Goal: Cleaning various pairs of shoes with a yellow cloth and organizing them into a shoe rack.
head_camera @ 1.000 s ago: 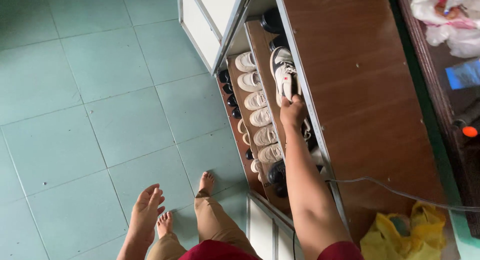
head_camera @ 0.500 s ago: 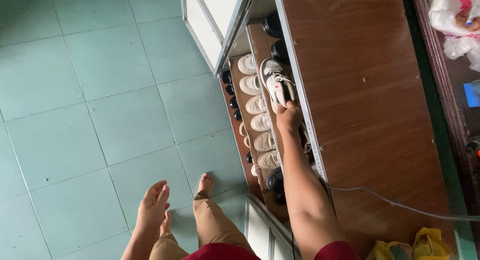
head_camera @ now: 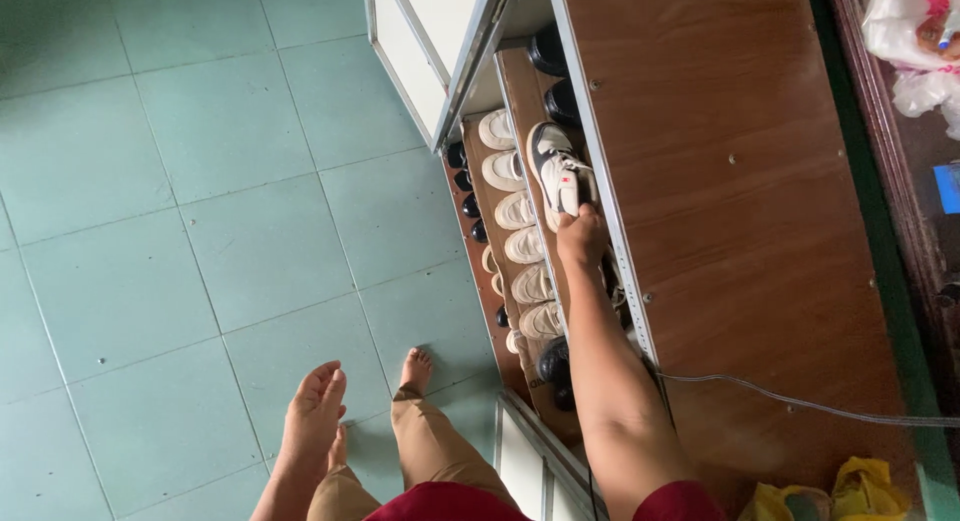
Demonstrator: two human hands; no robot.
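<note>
My left hand hangs at seven o'clock with fingers loosely spread, holding nothing. My two bare feet stand on the green tiled floor. My right hand, at one o'clock, is closed around the heel of one white sneaker on the shoe rack's upper shelf. Below it, six pale shoes sit in a row. Two black shoes lie at twelve.

We see a cabinet top of smooth brown wood veneer. Our floor is matt green tile; the sneaker looks pale cloth.
</note>
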